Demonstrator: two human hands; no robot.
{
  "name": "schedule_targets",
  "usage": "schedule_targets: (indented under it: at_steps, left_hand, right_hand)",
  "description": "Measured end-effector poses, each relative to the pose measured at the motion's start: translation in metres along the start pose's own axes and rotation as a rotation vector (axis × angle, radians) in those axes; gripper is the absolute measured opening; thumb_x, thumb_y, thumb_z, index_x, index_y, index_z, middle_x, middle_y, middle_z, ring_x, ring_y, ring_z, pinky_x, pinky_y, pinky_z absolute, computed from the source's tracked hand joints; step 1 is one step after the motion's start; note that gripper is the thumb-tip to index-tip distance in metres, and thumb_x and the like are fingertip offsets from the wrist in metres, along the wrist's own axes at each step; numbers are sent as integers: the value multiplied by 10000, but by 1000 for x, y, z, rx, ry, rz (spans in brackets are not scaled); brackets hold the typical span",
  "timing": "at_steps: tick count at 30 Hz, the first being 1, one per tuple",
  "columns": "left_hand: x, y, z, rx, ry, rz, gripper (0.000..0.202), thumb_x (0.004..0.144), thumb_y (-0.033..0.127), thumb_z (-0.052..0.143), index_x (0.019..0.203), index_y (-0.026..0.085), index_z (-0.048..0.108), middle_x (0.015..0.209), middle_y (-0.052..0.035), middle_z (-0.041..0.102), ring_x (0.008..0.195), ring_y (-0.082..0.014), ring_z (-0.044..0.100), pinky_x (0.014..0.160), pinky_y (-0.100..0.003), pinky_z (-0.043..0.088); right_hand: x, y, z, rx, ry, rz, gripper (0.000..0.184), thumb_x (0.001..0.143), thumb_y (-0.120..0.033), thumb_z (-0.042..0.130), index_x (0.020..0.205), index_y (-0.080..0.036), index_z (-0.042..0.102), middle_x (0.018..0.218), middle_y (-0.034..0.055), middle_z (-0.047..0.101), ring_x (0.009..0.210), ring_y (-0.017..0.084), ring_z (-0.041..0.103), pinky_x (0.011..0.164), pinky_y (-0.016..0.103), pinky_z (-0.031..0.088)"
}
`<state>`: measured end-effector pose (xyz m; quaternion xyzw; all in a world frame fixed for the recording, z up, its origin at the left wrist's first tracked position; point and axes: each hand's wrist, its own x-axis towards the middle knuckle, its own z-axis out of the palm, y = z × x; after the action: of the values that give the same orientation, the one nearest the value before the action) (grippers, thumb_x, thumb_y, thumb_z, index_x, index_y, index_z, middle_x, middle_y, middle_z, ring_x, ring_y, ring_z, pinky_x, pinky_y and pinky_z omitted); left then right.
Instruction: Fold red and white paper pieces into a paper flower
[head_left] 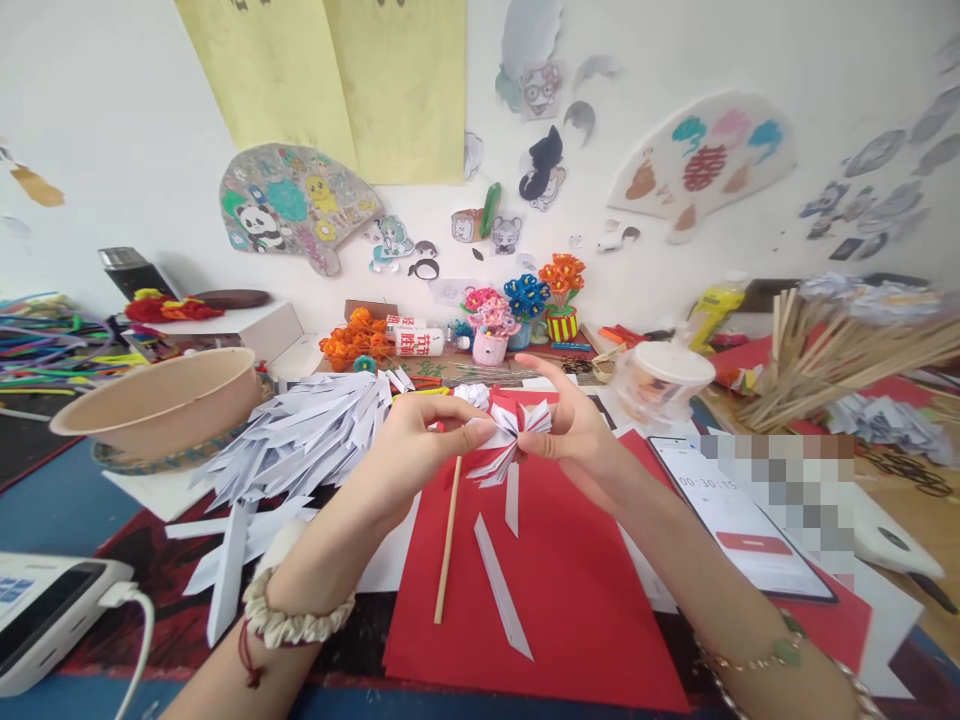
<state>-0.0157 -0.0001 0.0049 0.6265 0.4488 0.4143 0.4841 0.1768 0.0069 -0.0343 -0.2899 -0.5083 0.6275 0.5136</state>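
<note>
Over a sheet of red paper [577, 610], my two hands pinch a small paper flower [493, 466] of white folded strips fanned out, with some red paper at its top. My left hand [420, 435] grips its left side between thumb and fingers. From the right, my right hand [574, 425] presses its thumb near the flower's centre, index finger raised. A thin wooden stick [448, 560] lies on the red sheet below my left hand. One folded white paper strip [501, 590] rests beside it, and another strip [512, 500] shows just under the flower.
A heap of white paper strips [300, 440] lies left, by a beige bowl [165, 395]. On the right are a phone [739, 520], a lidded plastic tub [664, 375] and a bundle of wooden sticks [840, 350]. Small potted craft flowers [525, 305] stand by the wall.
</note>
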Motion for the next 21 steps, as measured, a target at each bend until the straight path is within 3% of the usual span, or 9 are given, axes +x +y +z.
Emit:
schedule_targets:
  at_steps: [4,9,15,21]
  left_hand:
    - [-1,4,-2,123,-18,80,211,747,390,768,742,181,801,764,-63,761,700,-198,601,667,-318,413]
    - [-2,4,2,299,53,242,151,782,334,766,798,188,803,762,-40,760,659,-169,567,608,-299,367]
    - [-2,2,6,444,82,481,112,846,278,713,786,205,774,753,-21,732,693,-165,571,699,-318,394]
    - [-6,3,10,332,113,298,190,847,285,689,685,188,716,735,-20,711,688,-165,557,713,-323,393]
  right_hand:
    - [1,-1,-1,28,1,-18,924,670,-264,899,1435,-264,380,743,-27,764,640,183,705,673,334,591]
    - [1,-4,-2,44,6,-28,938,688,-235,881,1449,-230,334,718,-24,757,614,163,686,643,299,569]
    - [0,-6,1,38,34,-39,953,667,-237,889,1448,-235,344,717,-32,747,609,164,677,634,299,563]
    - [0,-6,0,51,10,-57,1016,664,-204,894,1477,-249,287,777,-15,774,657,162,700,685,304,578]
